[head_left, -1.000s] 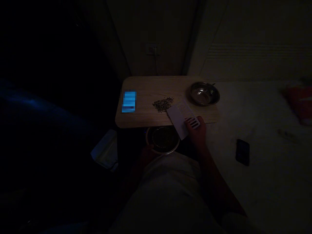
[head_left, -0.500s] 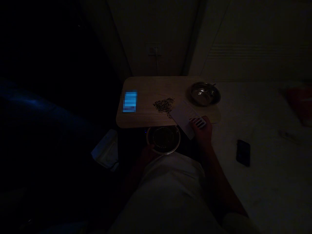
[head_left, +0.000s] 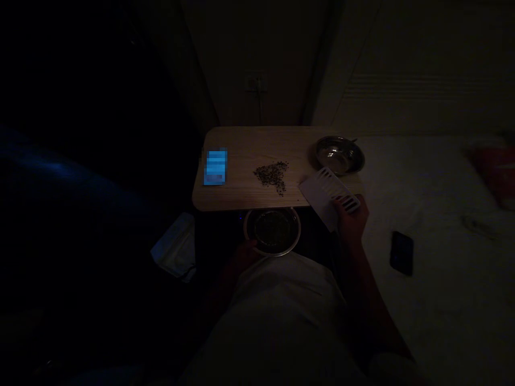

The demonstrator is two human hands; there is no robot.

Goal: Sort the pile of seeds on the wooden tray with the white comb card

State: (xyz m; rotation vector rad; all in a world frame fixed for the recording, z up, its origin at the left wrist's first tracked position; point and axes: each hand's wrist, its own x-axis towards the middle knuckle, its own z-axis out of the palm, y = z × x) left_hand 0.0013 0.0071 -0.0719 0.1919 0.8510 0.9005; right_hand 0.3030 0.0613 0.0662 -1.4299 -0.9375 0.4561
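Note:
My right hand (head_left: 354, 217) is closed on the slotted end of a flat white scraper-like piece (head_left: 322, 201), held over the right front edge of a small wooden table (head_left: 237, 198). To its left on the tabletop lies a loose pile of small dark bits (head_left: 271, 174), perhaps seeds or husks. Below the front edge, my left hand (head_left: 246, 252) grips the rim of a round metal bowl (head_left: 272, 230) close to my lap. The inside of that bowl is too dark to make out. Another shiny metal bowl (head_left: 338, 155) stands at the table's back right, just beyond the white piece.
A lit, blurred-out screen (head_left: 215, 167) is at the table's left. A dark phone (head_left: 401, 253) lies on the pale surface to the right, with a red item (head_left: 493, 171) farther off. A pale box-like object (head_left: 177, 249) sits low at left. A socket (head_left: 256, 82) is on the wall.
My right hand has drawn the white piece rightward, away from the pile, turning it a little. Some bits now trail from the pile toward the front edge. The left hand keeps the bowl nearly still.

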